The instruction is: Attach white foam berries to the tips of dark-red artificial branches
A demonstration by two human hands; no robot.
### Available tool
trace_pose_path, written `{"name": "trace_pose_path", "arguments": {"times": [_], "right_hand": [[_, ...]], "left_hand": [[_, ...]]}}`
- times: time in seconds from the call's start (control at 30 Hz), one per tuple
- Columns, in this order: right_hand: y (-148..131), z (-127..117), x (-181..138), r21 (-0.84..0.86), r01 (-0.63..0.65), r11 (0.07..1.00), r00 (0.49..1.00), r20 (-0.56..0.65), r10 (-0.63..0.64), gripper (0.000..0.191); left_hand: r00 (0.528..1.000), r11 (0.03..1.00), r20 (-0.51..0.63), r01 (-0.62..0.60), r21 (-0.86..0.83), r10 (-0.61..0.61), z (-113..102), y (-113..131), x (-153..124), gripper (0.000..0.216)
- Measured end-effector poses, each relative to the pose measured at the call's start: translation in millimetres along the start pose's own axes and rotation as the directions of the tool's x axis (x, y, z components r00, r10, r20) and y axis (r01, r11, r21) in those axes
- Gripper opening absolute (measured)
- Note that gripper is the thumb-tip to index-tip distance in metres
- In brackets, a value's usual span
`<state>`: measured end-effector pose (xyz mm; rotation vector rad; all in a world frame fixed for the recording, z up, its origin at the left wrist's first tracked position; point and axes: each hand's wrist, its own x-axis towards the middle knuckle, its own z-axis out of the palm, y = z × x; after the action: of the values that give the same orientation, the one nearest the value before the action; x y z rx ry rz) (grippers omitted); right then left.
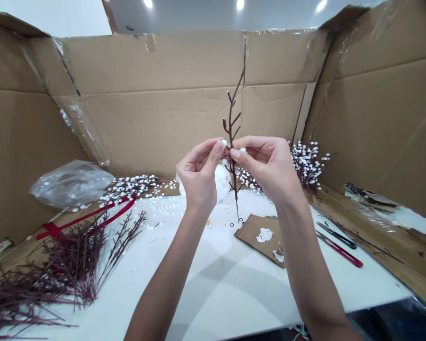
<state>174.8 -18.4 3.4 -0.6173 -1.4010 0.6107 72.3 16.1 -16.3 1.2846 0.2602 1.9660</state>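
Observation:
A brown artificial twig stands upright in the middle of the head view, its upper side shoots bare. My right hand is closed, pinching the twig's stem between thumb and forefinger. Beside the stem my left hand is closed too, with a small white berry at its fingertips. Another white berry shows low between the hands, and one more white berry appears by the right fingers. The fingers partly hide the lower shoots.
Bare dark twigs lie heaped at left, with a red ribbon behind. White-berry branches and a plastic bag are at the back. A cardboard piece bears white glue-like smears. Black-handled scissors or tweezers and a red-handled tool lie right.

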Motion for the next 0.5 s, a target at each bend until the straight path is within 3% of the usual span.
{"name": "trace_pose_path", "arguments": {"times": [0.23, 0.5], "right_hand": [[0.3, 2.2, -0.1, -0.071, 0.006, 0.997, 0.999, -0.034, -0.009, 0.003], [4.2, 4.6, -1.9, -0.224, 0.093, 0.97, 0.993, -0.056, -0.108, 0.009]], "left_hand": [[0.997, 0.998, 0.042, 0.058, -0.024, -0.057, 0.6, 2.7, 0.6, 0.011], [0.988, 0.994, 0.123, 0.102, -0.027, -0.098, -7.0, 3.9, 8.6, 0.016]]}}
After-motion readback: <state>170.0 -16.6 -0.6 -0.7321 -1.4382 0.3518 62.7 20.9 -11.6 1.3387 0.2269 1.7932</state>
